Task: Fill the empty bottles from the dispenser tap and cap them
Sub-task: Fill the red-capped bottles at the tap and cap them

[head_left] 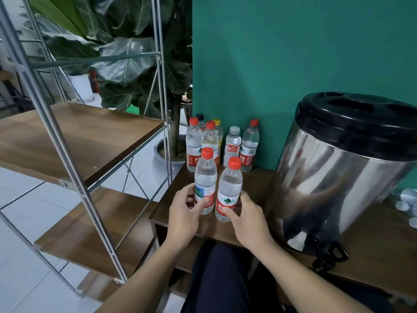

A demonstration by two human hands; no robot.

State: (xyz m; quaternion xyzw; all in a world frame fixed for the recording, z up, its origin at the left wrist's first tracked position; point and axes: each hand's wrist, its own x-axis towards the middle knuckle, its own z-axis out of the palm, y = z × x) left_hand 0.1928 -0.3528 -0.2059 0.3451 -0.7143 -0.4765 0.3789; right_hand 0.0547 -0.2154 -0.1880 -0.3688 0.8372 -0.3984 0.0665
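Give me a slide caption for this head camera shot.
Both hands, left and right, each grip a red-capped bottle beside the steel dispenser.

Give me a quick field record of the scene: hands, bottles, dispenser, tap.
left hand: grips the left front bottle, red cap on
right hand: grips the right front bottle, red cap on
back bottles: six upright, capped, by the green wall
dispenser: steel, black lid, on the table
tap: black, at table edge, nothing under it
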